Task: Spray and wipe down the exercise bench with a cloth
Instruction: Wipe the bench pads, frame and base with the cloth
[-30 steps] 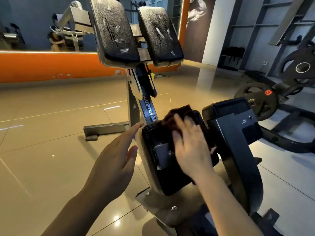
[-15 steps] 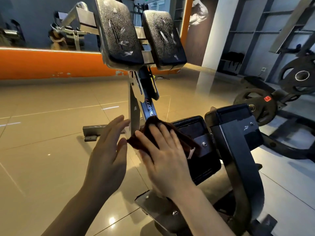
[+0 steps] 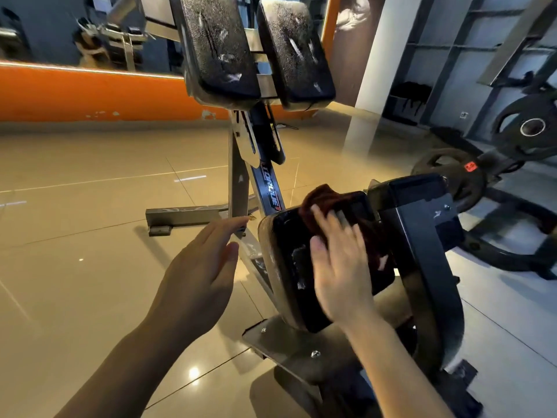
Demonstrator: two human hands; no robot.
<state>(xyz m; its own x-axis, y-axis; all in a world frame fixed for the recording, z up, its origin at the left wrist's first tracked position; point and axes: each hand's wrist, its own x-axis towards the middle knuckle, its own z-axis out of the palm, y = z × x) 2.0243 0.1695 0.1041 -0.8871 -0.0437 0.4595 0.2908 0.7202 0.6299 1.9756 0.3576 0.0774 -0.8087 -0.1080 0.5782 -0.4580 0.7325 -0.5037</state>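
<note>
Pressing down with flat fingers, the right hand [image 3: 339,267] pushes a dark red cloth [image 3: 328,203] against a black pad [image 3: 289,267] on the exercise bench [image 3: 271,200]. That hand looks a bit blurry. Its fingers are spread and mostly straight, lying on top of the cloth, not wrapped around it. The cloth sits at the top edge of the pad and hangs a little over the far side. White scuffed spots show on the pad's near side, just left of the hand.

The left hand [image 3: 202,273] is open, with fingers straight and close together. It holds nothing. It floats in the air just beside the left edge of the pad, with its fingertips near the bench's metal post.

Right beside the pad, on its right side, is a second black pad [image 3: 422,212]. Higher up at the top of the bench are two big back pads [image 3: 220,46], both speckled and scratched.

The shiny tan floor [image 3: 75,236] lies under the bench. An orange wall strip [image 3: 75,92] runs along the far left. Round black weight plates [image 3: 527,128] stand on the far right.
</note>
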